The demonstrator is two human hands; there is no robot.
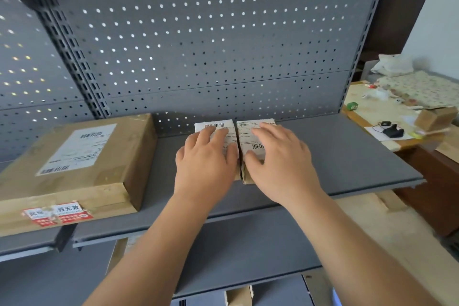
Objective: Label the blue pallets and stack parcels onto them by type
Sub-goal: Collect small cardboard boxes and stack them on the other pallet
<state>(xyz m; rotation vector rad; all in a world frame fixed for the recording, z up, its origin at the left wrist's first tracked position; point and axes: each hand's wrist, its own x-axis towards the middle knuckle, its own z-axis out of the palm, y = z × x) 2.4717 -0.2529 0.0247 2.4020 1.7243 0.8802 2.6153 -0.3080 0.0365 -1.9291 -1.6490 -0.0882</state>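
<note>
Two small cardboard parcels with white barcode labels lie side by side on a grey metal shelf (pixel 347 156). My left hand (pixel 206 159) lies over the left small parcel (pixel 218 125), fingers curled around it. My right hand (pixel 280 156) covers the right small parcel (pixel 250 129) the same way. Both parcels rest on the shelf and touch each other. A large flat cardboard parcel (pixel 74 164) with a white shipping label and red stickers sits at the shelf's left end. No blue pallet is in view.
A grey pegboard back panel (pixel 211 45) rises behind the shelf. Lower shelves lie below, with a cardboard box edge (pixel 239 295) showing. To the right stands a wooden table (pixel 377 112) with a small brown box (pixel 434 118), a black device, and patterned cloth.
</note>
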